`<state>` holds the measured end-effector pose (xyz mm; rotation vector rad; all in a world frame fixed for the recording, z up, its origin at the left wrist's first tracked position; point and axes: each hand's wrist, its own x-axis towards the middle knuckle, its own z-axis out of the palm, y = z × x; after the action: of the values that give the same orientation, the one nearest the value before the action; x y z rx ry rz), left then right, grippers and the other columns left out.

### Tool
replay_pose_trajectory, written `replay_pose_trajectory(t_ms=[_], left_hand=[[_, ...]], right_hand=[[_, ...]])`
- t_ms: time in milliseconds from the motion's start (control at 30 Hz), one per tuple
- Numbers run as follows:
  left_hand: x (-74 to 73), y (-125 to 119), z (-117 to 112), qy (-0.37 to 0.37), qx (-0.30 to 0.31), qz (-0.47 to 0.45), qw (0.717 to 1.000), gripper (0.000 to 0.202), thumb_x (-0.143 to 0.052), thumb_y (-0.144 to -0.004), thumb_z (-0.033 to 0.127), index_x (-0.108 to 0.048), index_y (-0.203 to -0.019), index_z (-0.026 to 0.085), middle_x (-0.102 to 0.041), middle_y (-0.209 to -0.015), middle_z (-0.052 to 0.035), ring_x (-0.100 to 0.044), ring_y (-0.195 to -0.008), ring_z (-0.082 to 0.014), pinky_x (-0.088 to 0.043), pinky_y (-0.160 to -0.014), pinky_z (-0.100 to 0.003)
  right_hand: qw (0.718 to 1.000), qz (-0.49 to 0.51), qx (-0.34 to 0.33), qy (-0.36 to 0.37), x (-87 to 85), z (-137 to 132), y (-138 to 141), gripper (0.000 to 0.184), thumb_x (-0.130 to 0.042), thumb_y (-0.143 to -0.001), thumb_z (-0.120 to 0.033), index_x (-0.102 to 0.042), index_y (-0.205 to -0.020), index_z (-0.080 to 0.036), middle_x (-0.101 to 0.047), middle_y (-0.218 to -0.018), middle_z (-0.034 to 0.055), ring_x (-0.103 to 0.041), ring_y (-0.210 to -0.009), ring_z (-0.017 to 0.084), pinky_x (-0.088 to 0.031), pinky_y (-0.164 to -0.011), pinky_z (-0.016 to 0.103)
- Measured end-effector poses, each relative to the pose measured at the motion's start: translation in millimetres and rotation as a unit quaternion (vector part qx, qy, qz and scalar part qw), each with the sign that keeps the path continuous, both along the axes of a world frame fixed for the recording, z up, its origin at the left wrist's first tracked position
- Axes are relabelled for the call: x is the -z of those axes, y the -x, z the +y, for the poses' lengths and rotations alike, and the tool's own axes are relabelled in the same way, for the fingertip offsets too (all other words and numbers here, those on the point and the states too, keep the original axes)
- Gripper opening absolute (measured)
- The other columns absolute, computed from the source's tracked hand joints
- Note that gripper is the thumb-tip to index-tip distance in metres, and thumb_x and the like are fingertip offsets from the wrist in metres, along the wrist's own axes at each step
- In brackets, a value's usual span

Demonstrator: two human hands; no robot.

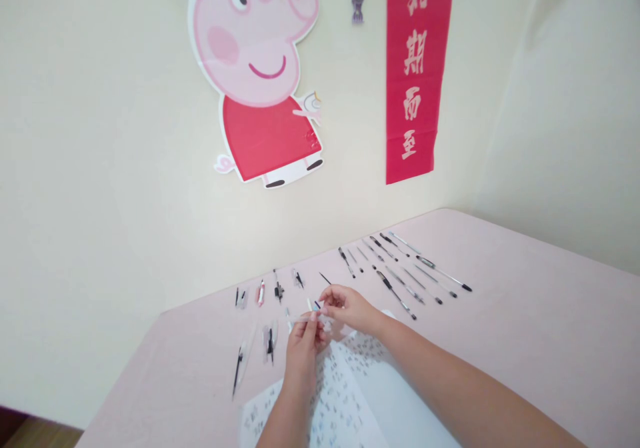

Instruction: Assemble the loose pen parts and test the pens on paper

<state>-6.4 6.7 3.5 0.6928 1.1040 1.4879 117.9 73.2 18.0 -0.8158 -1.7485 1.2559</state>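
Seen from the hands, pens (397, 295) lie in two slanted rows at 2 o'clock, and pen parts (271, 345) sit in small groups from 8 to 11. Whether dark refills are inside their clear barrels is unclear. Printed sheets (333, 395) lie at 6, under the forearms. The worktop (525, 315) meets the wall (125, 135) at 12 and spreads towards 3. The left hand (304, 338) pinches a clear tube (299, 319); the right hand (350, 307) has its fingers narrowed at the tube's 3 o'clock end, grip unclear.
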Motion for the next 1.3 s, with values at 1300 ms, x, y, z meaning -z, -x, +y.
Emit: replay_pose_trajectory(t_ms=[1300], left_hand=[[1.0, 2.4, 1.1, 0.004, -0.023, -0.056, 0.998, 0.038, -0.074, -0.059, 0.043, -0.062, -0.078, 0.012, -0.057, -0.058, 0.0021, -0.048, -0.046, -0.0038, -0.037, -0.044, -0.014]], right_hand=[[0.800, -0.547, 0.202, -0.139, -1.0, 2.7, -11.6, 0.023, -0.043, -0.084, -0.011, -0.063, -0.095, -0.009, -0.064, -0.096, 0.0183, -0.061, -0.088, 0.024, -0.043, -0.073, 0.030]])
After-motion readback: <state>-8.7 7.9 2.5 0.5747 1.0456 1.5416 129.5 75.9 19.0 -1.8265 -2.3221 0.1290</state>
